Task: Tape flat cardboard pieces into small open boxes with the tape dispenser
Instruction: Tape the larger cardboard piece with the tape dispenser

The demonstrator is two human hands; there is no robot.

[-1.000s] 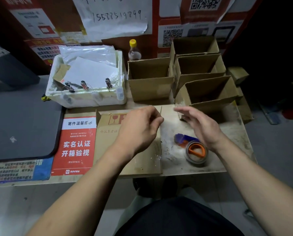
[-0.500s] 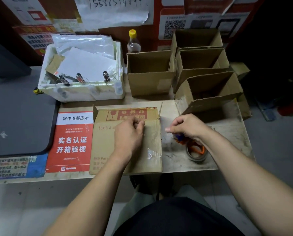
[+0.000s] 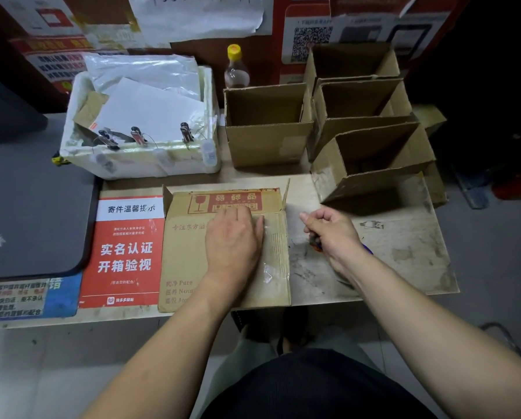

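The left hand (image 3: 233, 240) presses flat, fingers straight, on the flat cardboard (image 3: 192, 261) at the table's (image 3: 404, 267) near edge. Right of it, the right hand (image 3: 332, 234) grasps the mostly hidden tape dispenser (image 3: 315, 245). Taping seems about to begin; next, bring the dispenser left onto the seam.

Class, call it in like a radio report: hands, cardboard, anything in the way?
Left hand flat on the flat cardboard, pressing. Right hand curled over the tape dispenser, mostly hidden. Four open boxes behind; nothing blocking.
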